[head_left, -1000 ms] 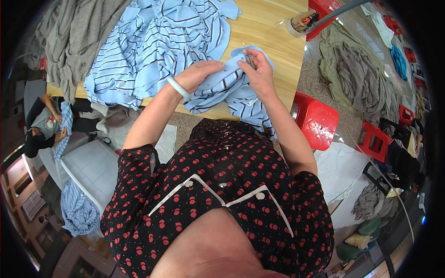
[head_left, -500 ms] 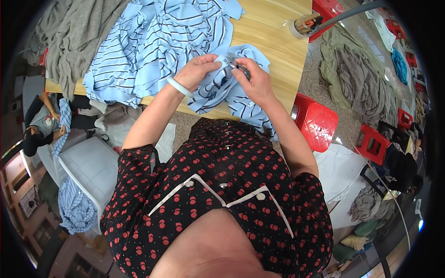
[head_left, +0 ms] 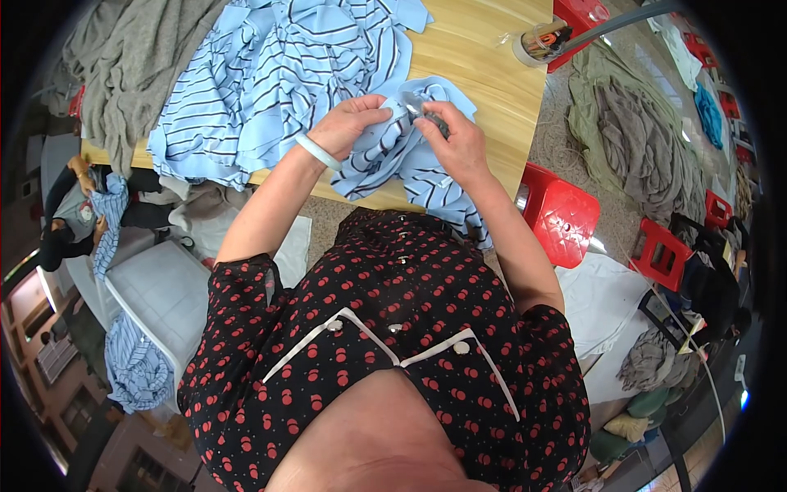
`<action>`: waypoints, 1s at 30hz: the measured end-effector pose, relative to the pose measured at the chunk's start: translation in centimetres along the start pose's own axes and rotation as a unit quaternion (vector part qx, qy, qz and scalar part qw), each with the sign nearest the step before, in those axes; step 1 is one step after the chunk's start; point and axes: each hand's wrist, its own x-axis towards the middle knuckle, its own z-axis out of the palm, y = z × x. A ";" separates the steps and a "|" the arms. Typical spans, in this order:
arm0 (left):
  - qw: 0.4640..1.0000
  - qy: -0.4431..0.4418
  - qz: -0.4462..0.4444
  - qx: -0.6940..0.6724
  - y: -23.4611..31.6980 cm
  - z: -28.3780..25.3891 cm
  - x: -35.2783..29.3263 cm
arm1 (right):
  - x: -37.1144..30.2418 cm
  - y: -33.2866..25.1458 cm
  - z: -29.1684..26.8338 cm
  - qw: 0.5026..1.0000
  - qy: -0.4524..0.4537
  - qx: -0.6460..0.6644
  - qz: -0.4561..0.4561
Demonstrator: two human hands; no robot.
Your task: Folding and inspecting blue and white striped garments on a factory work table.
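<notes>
My left hand (head_left: 354, 125), with a pale bangle (head_left: 318, 152) on its wrist, pinches an edge of a light blue knit garment (head_left: 373, 168) with dark and white stripes. Closed round a small pair of thread snips (head_left: 412, 104) is my right hand (head_left: 456, 143); the metal blades point toward the cloth by my left fingertips. How far the blades are apart is blurred. The garment lies bunched at the table's near edge, and part of it hangs over.
More striped blue knits (head_left: 287, 82) cover the wooden table (head_left: 484, 74), beside grey knits (head_left: 139, 66) at left. A clear tub of tools (head_left: 541, 43) stands at the far right corner. A red stool (head_left: 561, 217) is right of the table. Another person (head_left: 78, 209) handles striped cloth at far left.
The snips in my right hand have turned slightly, and their blades are now blurred. My left hand keeps its place on the cloth. At far left, the other person's hands have shifted.
</notes>
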 end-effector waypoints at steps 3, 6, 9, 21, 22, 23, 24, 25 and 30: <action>1.000 -0.002 -0.003 0.017 -0.1 0.2 0.1 | 0.0 -0.3 0.1 0.999 0.010 0.041 0.013; 0.999 -0.005 -0.007 0.033 0.0 0.6 0.1 | 0.2 0.4 0.5 1.000 -0.016 0.023 0.005; 0.999 -0.016 -0.014 0.048 0.0 0.3 0.4 | 0.6 0.5 0.5 0.974 -0.045 0.185 0.121; 0.971 0.030 -0.024 0.237 0.3 0.5 -1.4 | 2.2 0.4 0.1 0.933 -0.002 0.324 0.157; 0.979 0.028 -0.016 0.199 0.0 0.4 -1.5 | 2.2 0.8 0.2 0.950 0.006 0.280 0.135; 0.987 0.026 -0.007 0.161 -0.1 0.4 -1.5 | 2.2 1.1 0.2 0.965 0.014 0.235 0.113; 0.987 0.029 -0.006 0.161 0.0 0.4 -1.6 | 2.1 0.7 0.1 0.965 0.011 0.236 0.112; 0.991 0.042 0.011 0.123 0.3 0.6 -1.7 | 1.7 -0.1 -0.3 0.990 0.007 0.112 0.089; 0.994 0.054 0.072 0.064 0.6 0.7 -1.5 | 0.1 -1.3 -0.7 1.000 -0.023 -0.006 0.005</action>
